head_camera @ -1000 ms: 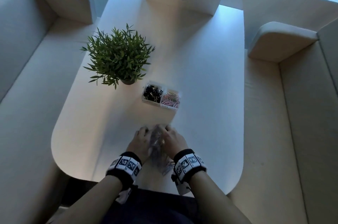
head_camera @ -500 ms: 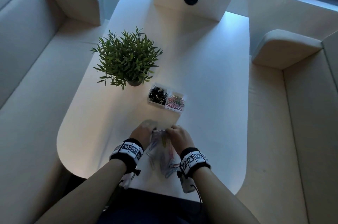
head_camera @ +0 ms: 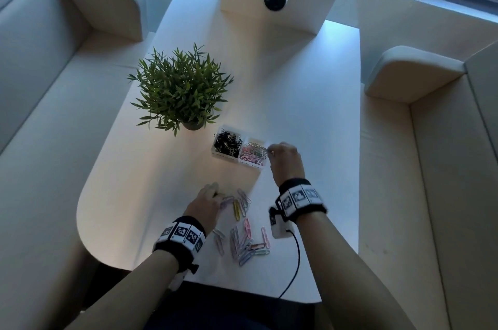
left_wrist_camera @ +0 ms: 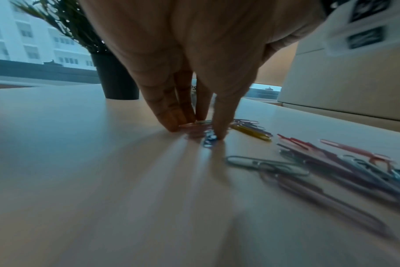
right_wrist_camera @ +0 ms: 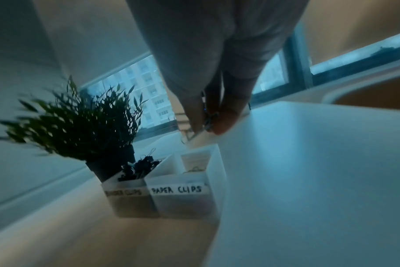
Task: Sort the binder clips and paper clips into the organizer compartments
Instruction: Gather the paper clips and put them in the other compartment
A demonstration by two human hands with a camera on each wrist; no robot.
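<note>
The white two-part organizer (head_camera: 225, 156) stands mid-table. Its left compartment holds black binder clips (head_camera: 227, 142); the right one, labelled PAPER CLIPS (right_wrist_camera: 176, 189), holds coloured paper clips (head_camera: 253, 154). My right hand (head_camera: 270, 151) hovers over the right compartment's far right corner, and its fingertips (right_wrist_camera: 224, 126) pinch a few paper clips. My left hand (head_camera: 217, 196) is down on the table nearer me, where its fingers (left_wrist_camera: 169, 117) and thumb pinch loose paper clips (left_wrist_camera: 208, 139). Several more loose paper clips (head_camera: 245, 243) lie between my wrists.
A potted green plant (head_camera: 183, 90) stands just left of and behind the organizer. A white column (head_camera: 293, 6) with round black sockets rises at the table's far end. Pale sofas flank the table. A black cable (head_camera: 295, 262) trails from my right wrist.
Both hands were together over the clips near the table's front edge. My right hand has since moved forward to the organizer, and my left has shifted onto the spread-out clips.
</note>
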